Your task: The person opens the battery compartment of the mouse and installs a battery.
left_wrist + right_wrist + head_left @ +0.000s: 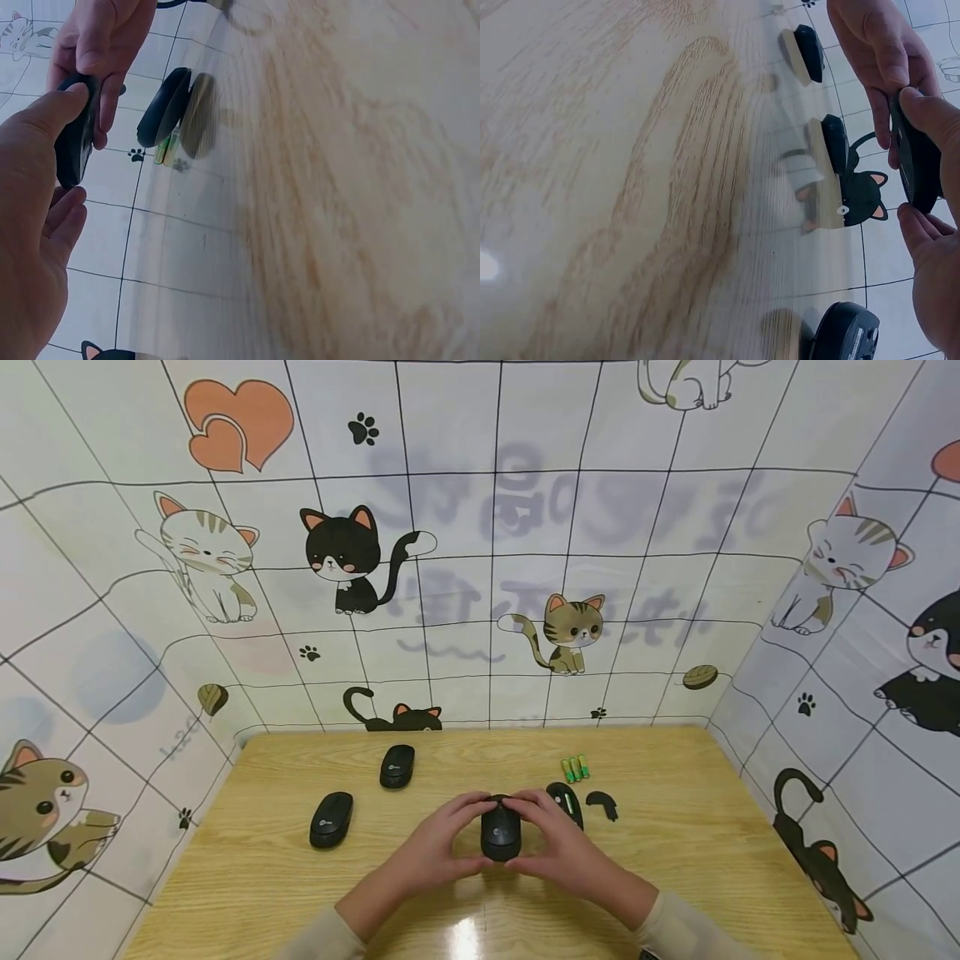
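A black computer mouse (501, 832) is held in both hands above the table, top side facing up. My left hand (427, 850) grips its left side, fingers at the far end and thumb at the near end. On the other side my right hand (573, 856) holds it the same way. Both wrist views show the mouse (71, 146) clear of the tabletop. Partly behind the right hand lies another mouse (570, 803) with its battery compartment uncovered. Next to it is a loose black cover (602, 804).
Several green batteries (575, 768) lie together at the back right of the wooden table (247, 885). Two more black mice, one nearer (332, 820) and one farther (397, 767), sit on the left. A cat-patterned cloth (465, 652) walls the back and sides.
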Demonstrator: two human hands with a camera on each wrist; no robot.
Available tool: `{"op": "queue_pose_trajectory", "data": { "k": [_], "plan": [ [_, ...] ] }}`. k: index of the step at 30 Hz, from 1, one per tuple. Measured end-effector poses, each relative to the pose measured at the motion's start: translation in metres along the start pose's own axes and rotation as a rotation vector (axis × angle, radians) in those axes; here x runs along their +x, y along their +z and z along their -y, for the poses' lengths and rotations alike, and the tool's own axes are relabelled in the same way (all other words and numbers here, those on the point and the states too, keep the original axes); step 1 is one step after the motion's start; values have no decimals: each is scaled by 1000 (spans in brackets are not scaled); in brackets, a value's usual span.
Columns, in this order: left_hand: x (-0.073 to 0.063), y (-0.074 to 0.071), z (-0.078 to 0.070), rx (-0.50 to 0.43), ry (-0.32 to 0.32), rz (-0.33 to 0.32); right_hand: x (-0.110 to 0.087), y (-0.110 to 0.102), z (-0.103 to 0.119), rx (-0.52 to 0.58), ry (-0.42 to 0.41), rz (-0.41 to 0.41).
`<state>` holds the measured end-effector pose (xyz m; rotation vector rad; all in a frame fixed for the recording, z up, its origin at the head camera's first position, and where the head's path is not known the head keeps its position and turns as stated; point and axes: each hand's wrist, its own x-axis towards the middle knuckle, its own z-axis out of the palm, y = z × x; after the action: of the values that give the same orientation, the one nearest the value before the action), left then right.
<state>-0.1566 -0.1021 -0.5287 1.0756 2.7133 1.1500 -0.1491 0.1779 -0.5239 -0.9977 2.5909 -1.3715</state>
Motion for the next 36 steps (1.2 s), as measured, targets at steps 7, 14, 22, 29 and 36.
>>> {"op": "queue_pose_trajectory", "data": {
  "k": [7,14,22,29,36],
  "plan": [
    [-2,2,-1,-71,-14,-21,-3,-1,1,87,22,-6],
    [0,5,-3,-131,18,-77,-5,-1,1,99,-19,-29],
    [1,10,-3,-239,57,-111,-4,-2,2,122,-111,-60],
    [2,11,-3,-390,21,-79,-7,0,4,128,-48,-59],
    [1,14,-1,-398,13,-83,-8,1,4,123,18,-62]
  ]
}}
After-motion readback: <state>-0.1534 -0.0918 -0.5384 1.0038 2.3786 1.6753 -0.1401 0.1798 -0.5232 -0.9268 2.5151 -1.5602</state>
